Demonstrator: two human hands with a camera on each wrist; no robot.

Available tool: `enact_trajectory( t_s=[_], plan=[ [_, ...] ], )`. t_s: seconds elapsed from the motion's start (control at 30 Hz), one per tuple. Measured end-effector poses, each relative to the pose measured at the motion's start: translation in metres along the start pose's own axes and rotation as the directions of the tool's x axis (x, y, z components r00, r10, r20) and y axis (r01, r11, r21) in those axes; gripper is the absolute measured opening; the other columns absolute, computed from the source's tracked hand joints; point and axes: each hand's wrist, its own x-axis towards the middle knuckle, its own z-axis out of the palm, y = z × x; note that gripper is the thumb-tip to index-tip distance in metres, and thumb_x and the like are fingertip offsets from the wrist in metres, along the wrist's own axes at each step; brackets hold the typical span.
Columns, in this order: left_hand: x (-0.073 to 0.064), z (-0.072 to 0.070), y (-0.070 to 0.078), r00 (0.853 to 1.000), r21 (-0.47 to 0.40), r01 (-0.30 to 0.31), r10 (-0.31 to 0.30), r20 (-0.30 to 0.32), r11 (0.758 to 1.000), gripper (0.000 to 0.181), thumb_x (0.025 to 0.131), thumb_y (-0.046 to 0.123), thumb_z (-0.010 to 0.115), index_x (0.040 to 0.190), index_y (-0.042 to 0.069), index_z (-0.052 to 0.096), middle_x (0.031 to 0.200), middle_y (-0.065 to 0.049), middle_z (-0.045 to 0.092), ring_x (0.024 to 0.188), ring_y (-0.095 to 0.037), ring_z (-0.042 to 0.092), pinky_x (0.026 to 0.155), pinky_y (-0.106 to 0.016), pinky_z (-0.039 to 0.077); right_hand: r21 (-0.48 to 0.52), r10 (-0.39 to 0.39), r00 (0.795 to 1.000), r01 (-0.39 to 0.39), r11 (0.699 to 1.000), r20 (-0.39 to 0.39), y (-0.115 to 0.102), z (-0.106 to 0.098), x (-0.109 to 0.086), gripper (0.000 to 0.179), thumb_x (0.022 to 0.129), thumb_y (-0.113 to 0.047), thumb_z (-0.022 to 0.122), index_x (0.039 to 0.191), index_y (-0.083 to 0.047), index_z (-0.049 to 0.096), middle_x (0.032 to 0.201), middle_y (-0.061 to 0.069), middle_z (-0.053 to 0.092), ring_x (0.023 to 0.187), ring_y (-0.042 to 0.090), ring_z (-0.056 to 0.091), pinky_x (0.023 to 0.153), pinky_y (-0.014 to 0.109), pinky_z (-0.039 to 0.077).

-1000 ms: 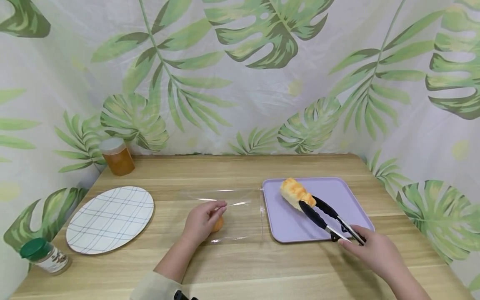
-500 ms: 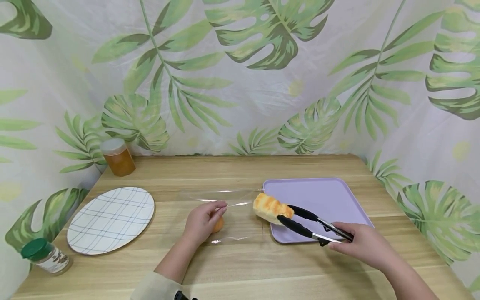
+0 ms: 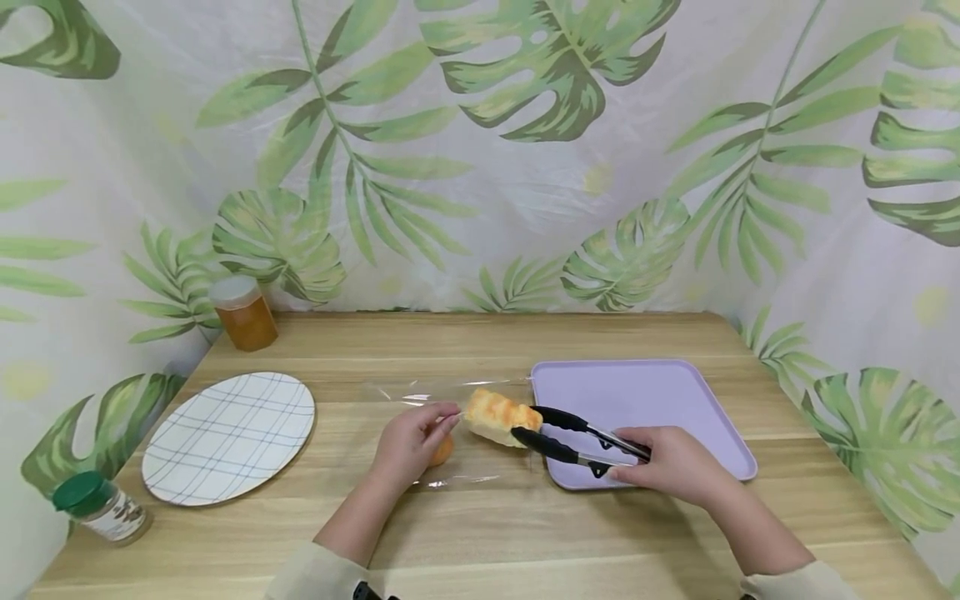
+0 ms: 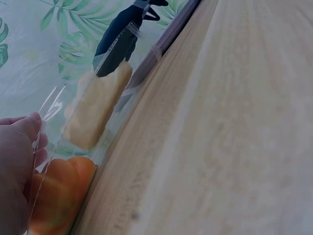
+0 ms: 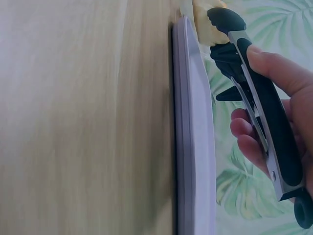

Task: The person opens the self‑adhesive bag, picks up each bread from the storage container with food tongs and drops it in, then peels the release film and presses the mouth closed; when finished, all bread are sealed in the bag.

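My left hand (image 3: pixel 412 442) pinches the upper layer of a clear plastic bag (image 3: pixel 480 478) lying on the table. Beside its fingers, partly hidden, is a rounded orange bread-like piece (image 4: pixel 66 191), seen through the film. My right hand (image 3: pixel 667 467) grips black-tipped metal tongs (image 3: pixel 555 446) around the handles. Between the tong tips is a golden-topped bread roll (image 3: pixel 497 415), level over the bag and close to my left fingertips. In the left wrist view the roll and tong tips show behind the clear film; how deep they are inside the bag I cannot tell.
A lilac tray (image 3: pixel 637 408) stands right of the bag, under the tongs. To the left lies a white checked plate (image 3: pixel 228 437). A green-lidded shaker (image 3: pixel 105 508) is near the left edge, and an amber jar (image 3: pixel 246 317) stands at the back left.
My right hand has carried the bread roll in the tongs leftward from over the tray to the bag beside my left hand. The left hand has stayed nearly still.
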Motion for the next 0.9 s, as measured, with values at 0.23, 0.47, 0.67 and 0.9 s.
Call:
enact_trajectory(
  t_s=[0.23, 0.47, 0.67, 0.9],
  plan=[
    [0.0, 0.001, -0.001, 0.997, 0.035, -0.016, 0.019, -0.072, 0.999, 0.013, 0.088, 0.014, 0.072, 0.1, 0.011, 0.075, 0.097, -0.005, 0.077, 0.084, -0.018, 0.071, 0.072, -0.035, 0.058, 0.024, 0.003, 0.999, -0.004, 1.0, 0.053, -0.005, 0.004, 0.01, 0.058, 0.076, -0.047, 0.079, 0.12, -0.01, 0.069, 0.098, -0.001, 0.073, 0.079, 0.008, 0.056, 0.069, 0.027, 0.05],
    [0.001, -0.001, 0.0, 0.995, 0.021, -0.03, 0.032, -0.099, 0.999, 0.014, 0.087, 0.013, 0.073, 0.1, 0.008, 0.075, 0.1, -0.007, 0.076, 0.092, -0.024, 0.073, 0.079, -0.041, 0.059, 0.009, -0.007, 0.998, 0.007, 1.0, 0.062, -0.006, -0.001, 0.009, 0.062, 0.075, -0.047, 0.081, 0.122, -0.008, 0.068, 0.089, -0.004, 0.072, 0.074, 0.007, 0.055, 0.066, 0.024, 0.047],
    [0.002, -0.001, 0.0, 0.993, 0.015, -0.087, 0.087, -0.083, 0.996, 0.013, 0.087, 0.012, 0.073, 0.099, 0.009, 0.075, 0.101, -0.007, 0.076, 0.098, -0.025, 0.072, 0.086, -0.04, 0.059, 0.032, -0.01, 0.999, 0.009, 0.999, 0.038, -0.012, 0.004, 0.013, 0.059, 0.075, -0.043, 0.081, 0.12, -0.007, 0.069, 0.08, -0.008, 0.068, 0.066, 0.002, 0.049, 0.06, 0.021, 0.043],
    [0.0, 0.0, 0.001, 0.993, 0.011, -0.08, 0.081, -0.087, 0.997, 0.015, 0.086, 0.012, 0.074, 0.101, 0.01, 0.075, 0.101, -0.005, 0.076, 0.1, -0.025, 0.072, 0.087, -0.04, 0.058, 0.025, -0.011, 1.0, 0.01, 1.0, 0.023, -0.024, 0.011, 0.02, 0.051, 0.076, -0.039, 0.081, 0.118, -0.012, 0.07, 0.068, -0.012, 0.059, 0.062, 0.004, 0.047, 0.057, 0.022, 0.041]
  ],
)
